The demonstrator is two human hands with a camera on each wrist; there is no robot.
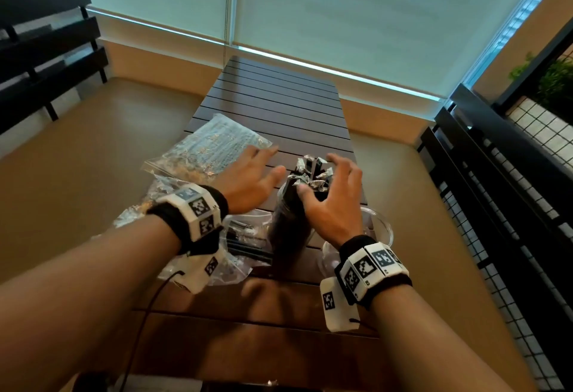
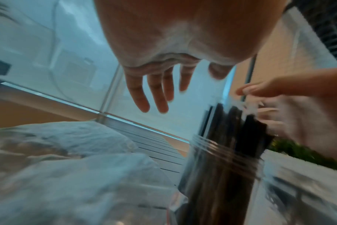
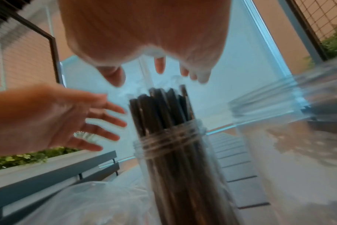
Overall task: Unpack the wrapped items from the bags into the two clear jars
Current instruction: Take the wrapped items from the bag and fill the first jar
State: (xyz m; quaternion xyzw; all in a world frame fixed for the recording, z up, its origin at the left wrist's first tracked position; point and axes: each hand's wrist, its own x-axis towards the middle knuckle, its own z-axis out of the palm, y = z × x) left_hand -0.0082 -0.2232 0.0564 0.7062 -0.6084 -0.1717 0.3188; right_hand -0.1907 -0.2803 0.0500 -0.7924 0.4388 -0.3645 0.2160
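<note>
At the left of the head view I see crumpled clear bags (image 1: 214, 146) lying on the slatted table (image 1: 273, 103). My left hand (image 1: 248, 179) hovers beside them, fingers spread and holding nothing. At centre stands a clear jar (image 1: 286, 230) packed with dark wrapped sticks (image 1: 313, 171) poking above its rim. My right hand (image 1: 331, 202) arches over their tops, fingers apart; whether it touches them I cannot tell. A second jar (image 1: 379, 227) sits at lower right.

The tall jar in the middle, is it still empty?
No. The tall jar is packed with dark wrapped sticks that poke out above its threaded neck.
</note>
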